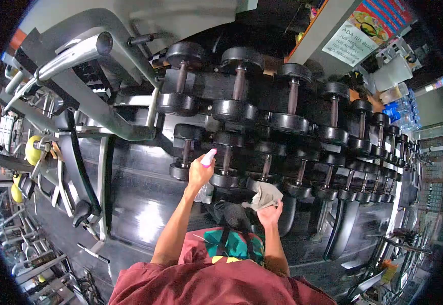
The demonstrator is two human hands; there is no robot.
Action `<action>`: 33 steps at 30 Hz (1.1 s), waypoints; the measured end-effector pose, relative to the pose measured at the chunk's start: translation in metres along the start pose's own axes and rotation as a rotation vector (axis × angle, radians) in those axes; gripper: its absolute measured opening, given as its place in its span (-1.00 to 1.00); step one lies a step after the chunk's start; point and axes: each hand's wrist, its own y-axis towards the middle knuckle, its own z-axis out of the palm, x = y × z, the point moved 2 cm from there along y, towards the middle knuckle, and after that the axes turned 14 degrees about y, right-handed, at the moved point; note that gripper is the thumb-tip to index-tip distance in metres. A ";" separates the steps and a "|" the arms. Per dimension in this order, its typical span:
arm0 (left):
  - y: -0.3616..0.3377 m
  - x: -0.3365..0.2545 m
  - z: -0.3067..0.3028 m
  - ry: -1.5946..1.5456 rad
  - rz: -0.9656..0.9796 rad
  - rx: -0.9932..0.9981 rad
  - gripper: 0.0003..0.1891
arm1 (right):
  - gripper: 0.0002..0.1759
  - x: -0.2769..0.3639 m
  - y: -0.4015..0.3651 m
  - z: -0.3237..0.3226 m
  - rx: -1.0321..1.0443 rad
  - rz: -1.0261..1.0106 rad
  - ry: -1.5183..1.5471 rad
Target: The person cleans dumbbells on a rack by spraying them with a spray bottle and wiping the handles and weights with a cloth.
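Observation:
My left hand is wrapped round the neck of a spray bottle with a white and pink head; its clear body shows below the hand. The nozzle points toward the lower row of black dumbbells. In my right hand is a crumpled grey cloth, its upper edge overlapping the end of a lower-row dumbbell in this view. Both hands are in front of the rack, at about the height of the lower row.
More dumbbells fill the upper row and run off to the right. A weight machine with a thick chrome bar stands at the left. Bottled water and a juice sign are behind the rack. Dark flooring lies below.

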 end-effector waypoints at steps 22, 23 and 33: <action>-0.036 0.030 0.037 -0.172 -0.053 0.124 -0.80 | -0.66 -0.176 0.246 0.109 1.107 -0.993 -2.648; -0.041 0.036 0.037 -0.168 -0.056 0.121 -0.80 | -0.66 -0.187 0.252 0.108 1.110 -0.990 -2.642; -0.060 0.053 0.029 -0.233 -0.271 0.197 -0.83 | -0.64 -0.249 0.322 0.046 0.868 -0.525 -3.716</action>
